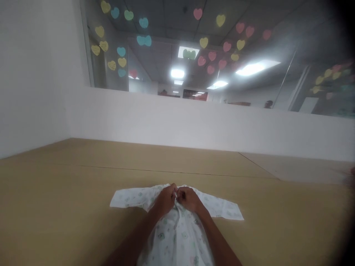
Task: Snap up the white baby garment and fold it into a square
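Note:
A small white long-sleeved garment [180, 236] with a pale green and pink print lies on the table, its neck end away from me. Its two sleeves [133, 196] stretch out flat to the left and right. Near the neckline my left hand [166, 198] is closed, fingers pinching the cloth at the front middle. Right beside it, my right hand [188, 198] is closed on the same front part. A raised fold of cloth runs down from between both hands. Whatever small fastening may sit between the fingertips is hidden.
The wooden table [69, 199] reaches back to a white wall [155, 118], with seams across its top. Above the wall is a glass window [166, 33] with heart-shaped paper notes [198, 14]. At the far right edge there is a blurred dark shape.

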{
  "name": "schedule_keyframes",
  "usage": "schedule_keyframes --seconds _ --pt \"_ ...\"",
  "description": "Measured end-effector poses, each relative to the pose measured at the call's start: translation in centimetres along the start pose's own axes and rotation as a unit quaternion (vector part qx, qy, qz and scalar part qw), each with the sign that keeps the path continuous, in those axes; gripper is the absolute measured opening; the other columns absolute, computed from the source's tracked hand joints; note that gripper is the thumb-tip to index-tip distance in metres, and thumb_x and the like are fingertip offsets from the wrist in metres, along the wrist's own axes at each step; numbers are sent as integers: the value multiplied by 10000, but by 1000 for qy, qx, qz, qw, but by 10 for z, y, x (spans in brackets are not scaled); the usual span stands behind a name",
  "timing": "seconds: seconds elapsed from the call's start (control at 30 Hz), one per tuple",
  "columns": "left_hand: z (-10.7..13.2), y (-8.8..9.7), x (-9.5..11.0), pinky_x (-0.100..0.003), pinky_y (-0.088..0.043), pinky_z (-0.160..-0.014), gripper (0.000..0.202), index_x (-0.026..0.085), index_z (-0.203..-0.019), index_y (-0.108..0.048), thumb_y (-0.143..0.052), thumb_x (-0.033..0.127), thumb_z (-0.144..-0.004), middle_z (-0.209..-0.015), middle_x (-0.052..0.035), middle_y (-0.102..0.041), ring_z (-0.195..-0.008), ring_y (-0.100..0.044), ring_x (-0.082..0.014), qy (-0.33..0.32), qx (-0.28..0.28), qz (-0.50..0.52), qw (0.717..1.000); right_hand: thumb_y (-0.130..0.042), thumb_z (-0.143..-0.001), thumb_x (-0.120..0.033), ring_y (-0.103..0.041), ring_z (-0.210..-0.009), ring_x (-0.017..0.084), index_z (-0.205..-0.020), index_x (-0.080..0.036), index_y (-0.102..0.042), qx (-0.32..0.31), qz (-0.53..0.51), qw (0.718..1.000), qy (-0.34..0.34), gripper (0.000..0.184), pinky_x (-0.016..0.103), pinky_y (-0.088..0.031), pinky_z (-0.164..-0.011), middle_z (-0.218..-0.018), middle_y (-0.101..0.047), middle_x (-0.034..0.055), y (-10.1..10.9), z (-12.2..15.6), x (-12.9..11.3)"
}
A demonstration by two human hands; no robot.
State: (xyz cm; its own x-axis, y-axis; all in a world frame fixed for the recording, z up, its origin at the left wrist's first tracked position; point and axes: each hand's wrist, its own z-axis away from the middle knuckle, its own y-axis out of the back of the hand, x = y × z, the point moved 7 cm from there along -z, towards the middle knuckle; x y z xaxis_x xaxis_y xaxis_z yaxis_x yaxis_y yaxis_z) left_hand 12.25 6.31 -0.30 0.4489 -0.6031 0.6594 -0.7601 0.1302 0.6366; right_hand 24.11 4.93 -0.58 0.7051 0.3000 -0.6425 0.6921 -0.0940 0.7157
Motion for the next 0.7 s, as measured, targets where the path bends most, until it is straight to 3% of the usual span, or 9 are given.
schedule_keyframes --seconds 0.13,0.3,0.47,0.7 --pt "1 -1 -6 -318 -393 -798 260 191 -906 -546 -461 49 -705 -849 -32 -555 -828 -519 -199 -3 8 -25 1000 -529 -652 -117 -513 -591 104 -637 -206 -566 0 8 1000 6 98 197 -344 -572 -612 -589 -44 1 1 0" --pt "0 -4 -16 -314 -406 -808 207 193 -860 -575 -502 74 -707 -887 -45 -584 -874 -543 -208 -9 6 -29 1000 -534 -704 -142 -538 -630 120 -674 -207 -594 21 31 999 -10 94 212 -334 -588 -676 -642 -16 1 2 1" --pt "1 -2 -9 -305 -411 -771 194 189 -886 -553 -474 81 -746 -826 -31 -588 -811 -554 -198 -11 16 -32 999 -514 -768 -167 -572 -691 143 -729 -203 -616 54 51 996 -53 115 225 -327 -599 -745 -682 16 -2 1 4" --pt "-1 0 -14 -289 -401 -702 334 178 -948 -531 -496 28 -651 -752 -1 -545 -734 -529 -183 13 22 -44 999 -491 -822 -191 -573 -665 147 -812 -216 -641 86 55 993 -59 153 233 -323 -593 -724 -679 17 2 2 1"
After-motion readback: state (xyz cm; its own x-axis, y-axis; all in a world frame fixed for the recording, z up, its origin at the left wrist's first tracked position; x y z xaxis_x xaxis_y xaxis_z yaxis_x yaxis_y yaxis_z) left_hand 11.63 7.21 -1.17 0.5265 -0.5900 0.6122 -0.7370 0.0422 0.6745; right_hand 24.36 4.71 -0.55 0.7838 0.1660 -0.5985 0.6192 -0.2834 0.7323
